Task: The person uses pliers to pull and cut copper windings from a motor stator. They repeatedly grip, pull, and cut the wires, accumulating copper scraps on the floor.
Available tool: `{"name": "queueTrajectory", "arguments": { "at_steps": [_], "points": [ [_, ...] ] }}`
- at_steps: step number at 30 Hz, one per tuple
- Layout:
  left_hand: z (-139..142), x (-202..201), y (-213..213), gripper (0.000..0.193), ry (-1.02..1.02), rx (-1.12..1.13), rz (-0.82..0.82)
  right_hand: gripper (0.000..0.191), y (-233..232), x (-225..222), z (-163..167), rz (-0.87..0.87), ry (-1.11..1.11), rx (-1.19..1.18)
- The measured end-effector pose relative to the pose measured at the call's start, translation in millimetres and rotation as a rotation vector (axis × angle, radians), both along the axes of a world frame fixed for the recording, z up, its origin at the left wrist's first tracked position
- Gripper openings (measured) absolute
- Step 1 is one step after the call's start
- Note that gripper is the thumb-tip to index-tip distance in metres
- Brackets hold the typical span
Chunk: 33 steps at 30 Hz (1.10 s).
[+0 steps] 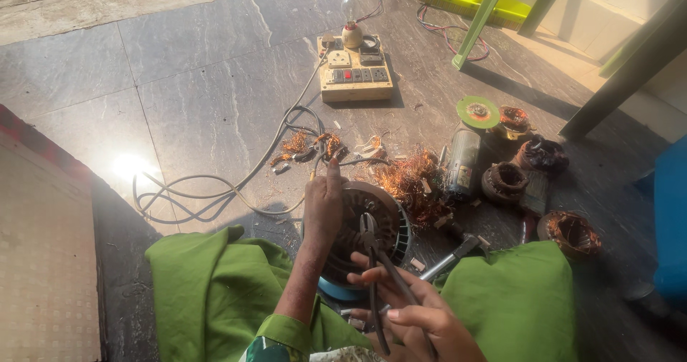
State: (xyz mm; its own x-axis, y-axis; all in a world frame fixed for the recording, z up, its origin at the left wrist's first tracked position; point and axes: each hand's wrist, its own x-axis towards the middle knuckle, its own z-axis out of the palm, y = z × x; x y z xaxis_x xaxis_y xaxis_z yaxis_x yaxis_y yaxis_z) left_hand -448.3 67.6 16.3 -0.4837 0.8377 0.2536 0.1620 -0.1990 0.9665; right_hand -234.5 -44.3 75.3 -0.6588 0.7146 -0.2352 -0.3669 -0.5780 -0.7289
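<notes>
Two hands busy: right hand (418, 312) grips pliers (376, 272), handles closed, pointing forward into motor stator (372, 222); left hand (323, 208) presses its rim.

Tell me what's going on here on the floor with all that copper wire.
A person in green clothes sits on the tiled floor with a round motor stator between the knees. The left hand rests on the stator's rim, one finger raised. The right hand holds pliers with the tips at the stator's inside. Loose copper wire lies beyond it, next to smaller wound coils. A wooden switch board with a bulb sits farther back.
</notes>
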Motion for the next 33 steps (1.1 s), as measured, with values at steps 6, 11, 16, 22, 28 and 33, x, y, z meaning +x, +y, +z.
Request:
{"name": "queueTrajectory", "arguments": {
  "at_steps": [6, 11, 16, 22, 28, 33],
  "points": [
    [-3, -1, 1, 0.070, -0.116, -0.039, -0.068, 0.059, 4, -15, -7, -0.106, 0.204, -0.156],
    [-5, -2, 1, 0.075, -0.064, -0.035, -0.078, 0.048, 7, -12, -12, -0.114, 0.277, -0.250],
    [0, -3, 1, 0.074, -0.016, -0.036, -0.050, 0.034, 13, -14, -17, -0.099, 0.248, -0.165],
    [-2, -1, 1, 0.073, -0.048, -0.032, -0.054, 0.037, 9, -23, -19, -0.258, -0.216, -0.010],
    [-2, -1, 0, 0.072, -0.062, -0.032, -0.063, 0.027, 8, -21, -5, -0.269, 0.008, -0.258],
    [0, 0, -3, 0.069, -0.081, -0.031, -0.066, 0.025, 5, -24, 2, -0.318, -0.008, -0.307]
  ]
}}
